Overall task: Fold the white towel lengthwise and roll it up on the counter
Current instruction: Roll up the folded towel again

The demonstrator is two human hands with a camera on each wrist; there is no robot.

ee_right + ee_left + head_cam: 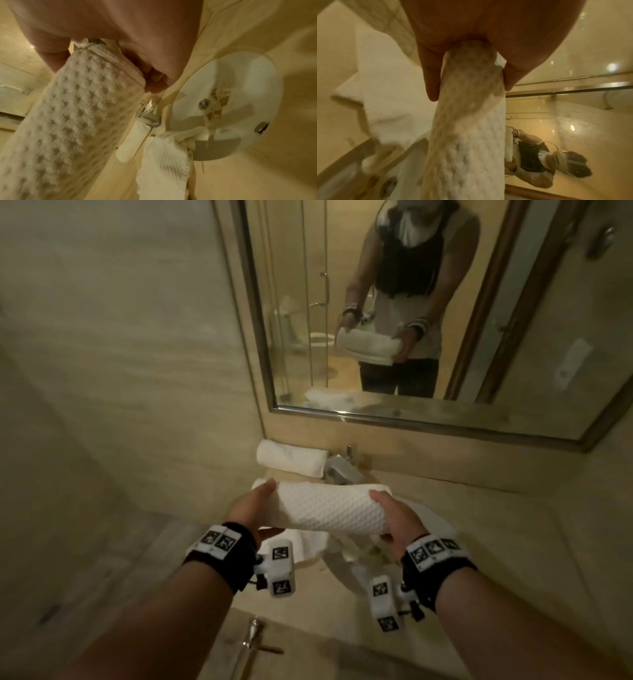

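Note:
The white waffle-weave towel [329,508] is rolled into a tube and held level in the air above the sink. My left hand [255,508] grips its left end and my right hand [388,518] grips its right end, thumbs on the near side. In the left wrist view the towel roll [467,121] runs away from my left hand [471,89], with thumb and fingers curled round its end. In the right wrist view my right hand [104,73] clasps the other end of the towel [77,121]. The beige counter [513,542] lies below.
A second rolled towel [291,457] lies at the back of the counter by the faucet [339,467]. A loose white cloth [164,162] hangs over the stained sink [240,75] rim. The mirror [411,302] stands behind, a wall to the left.

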